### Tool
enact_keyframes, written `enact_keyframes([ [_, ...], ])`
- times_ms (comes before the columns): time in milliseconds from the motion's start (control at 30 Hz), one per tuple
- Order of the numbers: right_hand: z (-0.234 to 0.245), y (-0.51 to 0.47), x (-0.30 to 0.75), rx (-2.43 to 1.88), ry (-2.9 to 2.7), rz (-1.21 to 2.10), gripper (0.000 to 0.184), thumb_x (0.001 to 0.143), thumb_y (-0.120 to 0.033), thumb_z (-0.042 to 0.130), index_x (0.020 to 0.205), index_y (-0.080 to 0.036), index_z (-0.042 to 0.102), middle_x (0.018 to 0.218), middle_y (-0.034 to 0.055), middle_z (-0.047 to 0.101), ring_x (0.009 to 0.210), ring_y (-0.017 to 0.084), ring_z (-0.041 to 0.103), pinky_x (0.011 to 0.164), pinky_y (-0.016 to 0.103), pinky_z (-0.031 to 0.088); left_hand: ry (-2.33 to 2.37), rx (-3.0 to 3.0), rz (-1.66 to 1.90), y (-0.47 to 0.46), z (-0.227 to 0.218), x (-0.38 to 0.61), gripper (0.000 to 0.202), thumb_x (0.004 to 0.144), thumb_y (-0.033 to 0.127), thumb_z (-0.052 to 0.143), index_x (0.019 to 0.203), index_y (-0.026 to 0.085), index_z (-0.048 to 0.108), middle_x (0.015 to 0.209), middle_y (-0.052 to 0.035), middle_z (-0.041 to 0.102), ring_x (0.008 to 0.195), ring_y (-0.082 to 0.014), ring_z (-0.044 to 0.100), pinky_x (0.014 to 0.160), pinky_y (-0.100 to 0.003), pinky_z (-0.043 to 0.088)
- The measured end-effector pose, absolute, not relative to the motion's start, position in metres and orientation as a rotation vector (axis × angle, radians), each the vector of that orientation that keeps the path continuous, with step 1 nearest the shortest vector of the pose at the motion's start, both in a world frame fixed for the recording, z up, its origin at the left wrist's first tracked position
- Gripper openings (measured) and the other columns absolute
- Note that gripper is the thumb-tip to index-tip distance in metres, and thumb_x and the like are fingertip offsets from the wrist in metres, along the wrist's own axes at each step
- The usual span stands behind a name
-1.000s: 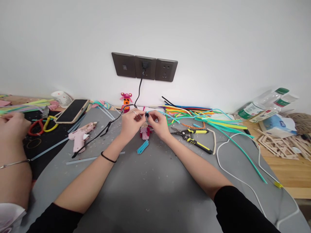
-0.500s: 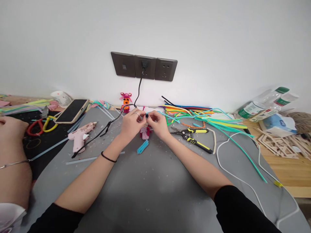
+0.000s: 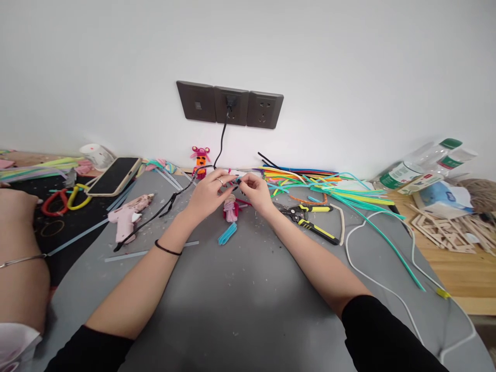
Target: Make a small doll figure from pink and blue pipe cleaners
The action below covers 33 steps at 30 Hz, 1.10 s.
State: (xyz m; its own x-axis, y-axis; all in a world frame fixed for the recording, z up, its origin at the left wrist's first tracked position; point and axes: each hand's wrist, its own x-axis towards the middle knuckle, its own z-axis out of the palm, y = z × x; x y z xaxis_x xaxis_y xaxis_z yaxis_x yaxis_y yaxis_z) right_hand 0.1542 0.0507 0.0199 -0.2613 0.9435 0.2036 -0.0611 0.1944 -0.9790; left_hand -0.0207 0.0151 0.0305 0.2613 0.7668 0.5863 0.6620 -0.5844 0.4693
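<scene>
My left hand and my right hand meet above the far middle of the grey table. Thumbs and fingertips pinch together around something small and bluish, mostly hidden by the fingers. Just below them lies a pink and magenta pipe-cleaner figure, partly covered by my left hand. Nearer to me sits a folded bundle of blue pipe cleaner. Against the wall leans an orange and pink pipe-cleaner figure, left of my hands.
Left are a pink glue gun, clear glue sticks, a phone and scissors. Wire strippers and many pipe cleaners lie right. A white cable loops over the table. Another person's arm rests far left.
My left hand has lifted slightly and its fingers have spread over the pinch point. My right hand has shifted slightly right. More of the pink figure shows. The other person's hand has turned.
</scene>
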Motion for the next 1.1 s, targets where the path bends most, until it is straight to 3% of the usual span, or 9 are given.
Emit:
enact_keyframes([
  [233, 0.020, 0.048, 0.152, -0.871, -1.543, 1.282, 0.018, 0.070, -0.038, 0.060, 0.067, -0.021, 0.054, 0.058, -0.0049, 0.049, 0.058, 0.011, 0.041, 0.056, 0.025, 0.034, 1.333, 2.394, 1.282, 0.018, 0.028, -0.024, 0.023, 0.095, 0.024, 0.058, 0.111, 0.021, 0.074, 0.105, -0.0083, 0.070, 0.089, -0.0189, 0.065, 0.071, -0.029, 0.053],
  [467, 0.020, 0.049, 0.153, -0.883, -1.574, 1.323, 0.017, 0.067, -0.036, 0.059, 0.065, -0.021, 0.053, 0.058, -0.0052, 0.049, 0.057, 0.010, 0.041, 0.055, 0.024, 0.032, 1.317, 2.477, 1.267, 0.021, 0.025, -0.025, 0.021, 0.097, 0.026, 0.056, 0.103, 0.024, 0.077, 0.097, -0.0069, 0.071, 0.091, -0.0206, 0.066, 0.080, -0.034, 0.054],
  [1100, 0.018, 0.050, 0.153, -0.954, -1.533, 1.370, 0.015, 0.064, -0.032, 0.060, 0.059, -0.020, 0.051, 0.053, -0.0067, 0.046, 0.054, 0.009, 0.040, 0.053, 0.022, 0.031, 1.273, 2.628, 1.234, 0.024, 0.020, -0.026, 0.027, 0.102, 0.031, 0.052, 0.100, 0.023, 0.078, 0.088, -0.0073, 0.072, 0.083, -0.0206, 0.064, 0.075, -0.035, 0.050],
])
